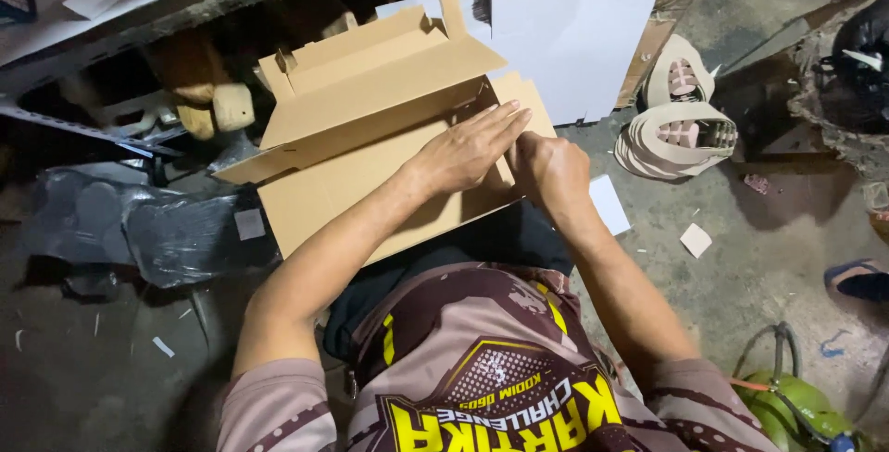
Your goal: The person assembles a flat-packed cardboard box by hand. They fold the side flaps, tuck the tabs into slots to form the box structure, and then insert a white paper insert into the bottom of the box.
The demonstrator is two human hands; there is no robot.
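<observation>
Hands (472, 148) (553, 169) press cardboard box (370, 128) (right fingertips hidden behind left).

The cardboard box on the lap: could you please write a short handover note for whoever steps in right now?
Left hand: flat, pressing on the cardboard box at its right end.
Right hand: beside it, fingers curled at that same end; its grip is hidden.
Box: on the lap, partly folded, long lid flap up.
Stack of white flat sheets lies beyond; cut card shapes sit on the floor at right.
Left: right end and lid not yet closed.
</observation>
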